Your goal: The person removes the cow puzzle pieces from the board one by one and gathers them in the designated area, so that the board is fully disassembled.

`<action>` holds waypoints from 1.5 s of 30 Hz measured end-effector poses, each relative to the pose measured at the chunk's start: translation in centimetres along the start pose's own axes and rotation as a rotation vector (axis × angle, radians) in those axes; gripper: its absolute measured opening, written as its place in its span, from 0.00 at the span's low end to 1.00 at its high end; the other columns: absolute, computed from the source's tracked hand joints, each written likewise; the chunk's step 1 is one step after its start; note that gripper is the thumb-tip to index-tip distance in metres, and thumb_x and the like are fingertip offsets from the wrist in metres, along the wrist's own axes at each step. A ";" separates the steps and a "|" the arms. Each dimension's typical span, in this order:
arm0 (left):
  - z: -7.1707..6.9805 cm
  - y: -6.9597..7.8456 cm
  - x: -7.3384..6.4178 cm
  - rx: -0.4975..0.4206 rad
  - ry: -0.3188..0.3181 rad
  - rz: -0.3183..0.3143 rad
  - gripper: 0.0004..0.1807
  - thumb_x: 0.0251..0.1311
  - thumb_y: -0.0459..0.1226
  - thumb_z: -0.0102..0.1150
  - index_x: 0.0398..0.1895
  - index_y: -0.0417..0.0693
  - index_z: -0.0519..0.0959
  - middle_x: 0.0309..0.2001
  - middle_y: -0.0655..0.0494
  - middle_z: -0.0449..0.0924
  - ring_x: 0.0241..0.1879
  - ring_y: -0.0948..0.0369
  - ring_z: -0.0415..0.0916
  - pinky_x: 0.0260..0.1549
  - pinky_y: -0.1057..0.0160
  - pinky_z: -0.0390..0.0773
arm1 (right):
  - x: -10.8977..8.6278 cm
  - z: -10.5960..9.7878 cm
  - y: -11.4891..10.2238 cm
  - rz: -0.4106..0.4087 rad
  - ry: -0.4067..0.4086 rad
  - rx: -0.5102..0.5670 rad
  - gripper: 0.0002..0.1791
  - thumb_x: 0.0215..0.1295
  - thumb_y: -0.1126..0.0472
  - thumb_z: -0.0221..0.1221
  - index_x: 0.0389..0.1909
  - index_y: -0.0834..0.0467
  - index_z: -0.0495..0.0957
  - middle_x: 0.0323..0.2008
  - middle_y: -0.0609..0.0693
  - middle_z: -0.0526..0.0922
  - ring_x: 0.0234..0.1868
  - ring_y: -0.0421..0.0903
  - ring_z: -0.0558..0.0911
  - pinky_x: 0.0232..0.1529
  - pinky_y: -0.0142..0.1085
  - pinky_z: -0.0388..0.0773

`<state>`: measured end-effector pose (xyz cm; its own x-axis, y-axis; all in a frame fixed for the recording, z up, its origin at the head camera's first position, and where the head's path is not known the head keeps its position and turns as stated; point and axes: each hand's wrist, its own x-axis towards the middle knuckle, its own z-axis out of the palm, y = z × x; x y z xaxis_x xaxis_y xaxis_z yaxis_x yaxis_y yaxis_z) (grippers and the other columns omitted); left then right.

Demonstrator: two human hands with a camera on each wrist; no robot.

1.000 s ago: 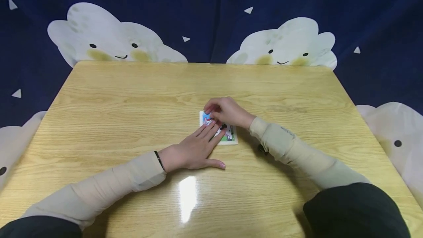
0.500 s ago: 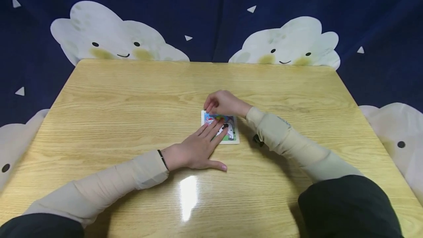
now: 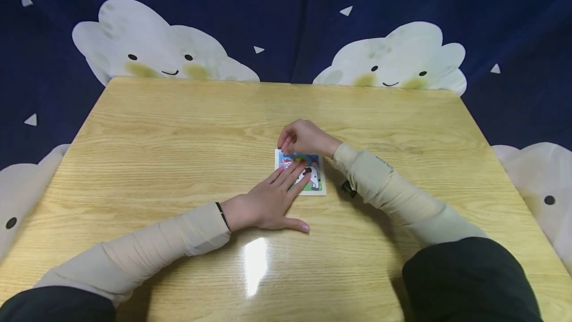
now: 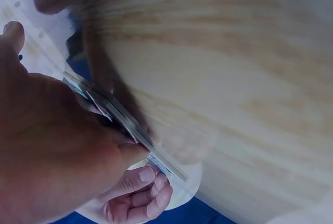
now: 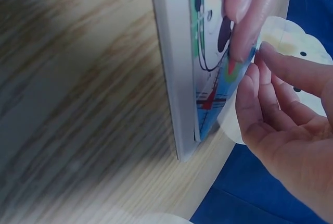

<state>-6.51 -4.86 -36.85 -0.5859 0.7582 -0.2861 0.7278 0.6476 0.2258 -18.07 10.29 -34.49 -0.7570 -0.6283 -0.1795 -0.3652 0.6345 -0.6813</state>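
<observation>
A small square picture board (image 3: 315, 183) with a white rim and a cartoon cow lies near the middle of the table. My left hand (image 3: 270, 205) rests on it, fingers straight and spread over the cow, the thumb out on the wood. At the far left edge of the board, the curled fingers and thumb of my right hand (image 3: 308, 138) pinch the border. From the right wrist view, the board (image 5: 210, 86) shows a thick pale side, and the thumb and fingertips of my right hand (image 5: 291, 114) meet at its edge. My left palm covers part of the picture.
The light wooden table (image 3: 170, 148) extends around both arms. Behind it hangs a dark blue curtain (image 3: 286, 19) with smiling clouds and small white triangles. A bright reflection lies on the near part of the table.
My right hand has shifted from over the board's upper part to its far edge, baring more of the picture. The left hand stays spread on the board. The view shifts slightly.
</observation>
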 end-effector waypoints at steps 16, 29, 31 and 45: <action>0.0 0.0 0.1 0.015 0.011 -0.001 0.60 0.58 0.74 0.42 0.79 0.43 0.36 0.78 0.44 0.26 0.76 0.51 0.24 0.72 0.53 0.35 | 0.5 -0.3 0.1 -0.004 -0.026 -0.002 0.06 0.56 0.74 0.64 0.34 0.65 0.84 0.30 0.53 0.86 0.32 0.44 0.84 0.38 0.33 0.80; -0.5 0.6 0.2 0.041 0.007 -0.003 0.61 0.57 0.74 0.41 0.79 0.42 0.35 0.78 0.43 0.25 0.76 0.51 0.24 0.72 0.52 0.34 | -0.6 -0.9 -0.1 0.019 -0.021 0.100 0.08 0.54 0.77 0.64 0.35 0.65 0.84 0.30 0.55 0.86 0.32 0.44 0.83 0.36 0.32 0.79; -0.5 0.6 0.2 0.045 0.007 -0.006 0.61 0.57 0.74 0.41 0.79 0.43 0.34 0.78 0.43 0.24 0.76 0.51 0.23 0.72 0.52 0.34 | -0.8 -1.0 0.0 0.028 -0.019 0.097 0.08 0.54 0.77 0.64 0.35 0.65 0.84 0.30 0.55 0.86 0.32 0.44 0.83 0.36 0.32 0.79; 0.1 0.5 0.1 0.014 0.016 -0.008 0.61 0.58 0.74 0.42 0.79 0.43 0.35 0.78 0.44 0.24 0.76 0.50 0.23 0.72 0.51 0.34 | -5.7 -5.0 3.6 0.176 0.138 0.165 0.09 0.55 0.73 0.69 0.37 0.67 0.84 0.30 0.55 0.85 0.32 0.43 0.82 0.38 0.37 0.82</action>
<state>-6.18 -4.46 -36.83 -0.5974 0.7540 -0.2732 0.7279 0.6527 0.2100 -17.78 18.41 -32.41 -0.8716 -0.4409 -0.2145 -0.1372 0.6393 -0.7566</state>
